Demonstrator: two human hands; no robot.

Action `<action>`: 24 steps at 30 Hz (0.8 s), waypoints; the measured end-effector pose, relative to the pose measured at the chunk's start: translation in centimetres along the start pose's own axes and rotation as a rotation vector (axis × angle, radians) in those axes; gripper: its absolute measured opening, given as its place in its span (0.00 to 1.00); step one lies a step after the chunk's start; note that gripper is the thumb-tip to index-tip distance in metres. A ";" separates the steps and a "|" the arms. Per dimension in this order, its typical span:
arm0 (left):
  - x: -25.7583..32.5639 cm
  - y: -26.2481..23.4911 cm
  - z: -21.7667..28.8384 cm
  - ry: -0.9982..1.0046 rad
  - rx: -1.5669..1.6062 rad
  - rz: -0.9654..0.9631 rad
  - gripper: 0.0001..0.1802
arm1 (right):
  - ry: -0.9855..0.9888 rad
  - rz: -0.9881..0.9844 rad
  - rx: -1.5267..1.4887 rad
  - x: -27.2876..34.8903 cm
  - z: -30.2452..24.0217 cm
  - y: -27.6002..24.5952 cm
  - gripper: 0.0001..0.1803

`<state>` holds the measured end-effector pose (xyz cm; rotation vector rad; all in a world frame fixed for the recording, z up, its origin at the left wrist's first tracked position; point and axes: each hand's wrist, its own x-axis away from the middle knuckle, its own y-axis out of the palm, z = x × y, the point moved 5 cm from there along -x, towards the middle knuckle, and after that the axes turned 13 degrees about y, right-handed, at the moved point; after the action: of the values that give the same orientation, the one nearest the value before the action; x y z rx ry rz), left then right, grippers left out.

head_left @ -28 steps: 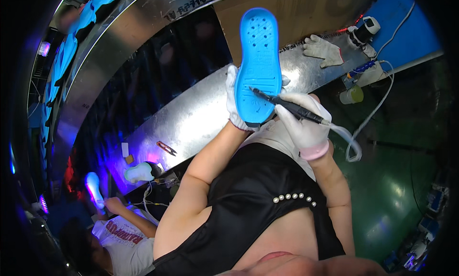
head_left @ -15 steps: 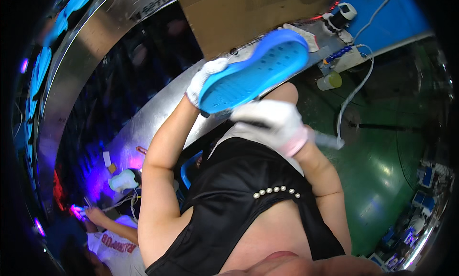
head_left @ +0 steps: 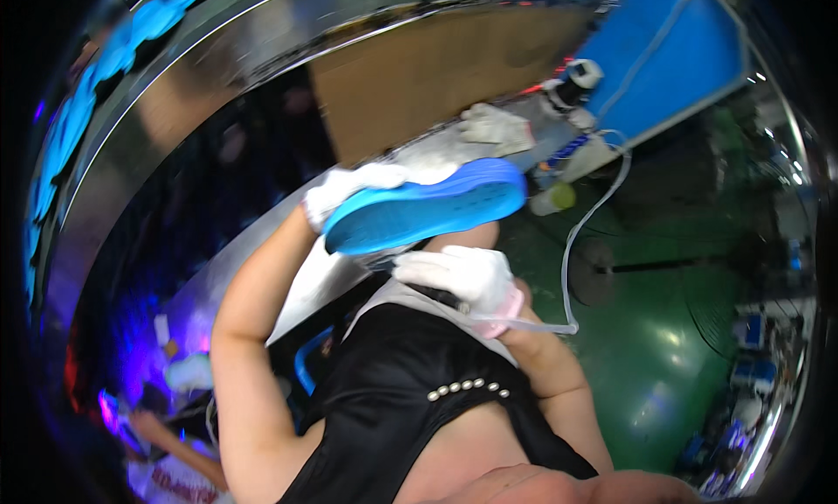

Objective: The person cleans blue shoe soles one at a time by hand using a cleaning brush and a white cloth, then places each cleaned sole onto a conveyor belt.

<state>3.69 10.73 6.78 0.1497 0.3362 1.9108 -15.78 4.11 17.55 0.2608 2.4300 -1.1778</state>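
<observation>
My left hand (head_left: 353, 188), in a white glove, grips a bright blue foam shoe sole (head_left: 428, 209) along its far edge near the left end. The sole is tilted, its hollow inner face with small dimples turned toward me. Just below it is my right hand (head_left: 467, 273), also gloved in white with a pink cuff, apart from the sole. Its fingers are curled around a dark slim tool (head_left: 436, 293), mostly hidden, whose exact kind I cannot make out. A pale hose (head_left: 569, 277) runs to this hand.
Beyond the sole, a metal bench carries a brown cardboard sheet (head_left: 454, 76), a loose white glove (head_left: 496, 127) and a black-and-white device (head_left: 576, 81). A yellow-lidded jar (head_left: 552, 198) stands right. At lower left is a co-worker's arm (head_left: 179, 447); a fan (head_left: 592, 270) stands over green floor.
The sole, in my left hand, is lower and further left in view and seen more edge-on. My right hand has also shifted down and left. The whole view has swung.
</observation>
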 end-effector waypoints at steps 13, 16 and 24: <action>0.5 0.3 4.3 0.280 -0.542 -0.231 0.51 | 0.028 -0.053 0.232 0.2 0.2 -1.9 0.13; 0.6 0.3 4.3 0.146 -0.423 -0.157 0.46 | 0.024 0.050 0.040 -0.7 1.7 -3.2 0.13; 1.8 2.1 4.9 -0.309 0.206 0.017 0.39 | -0.029 0.095 0.071 -1.5 2.6 -5.0 0.13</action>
<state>2.42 12.51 11.99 0.5792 0.3211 1.8332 -15.42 -0.96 20.29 0.3739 2.3268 -1.2192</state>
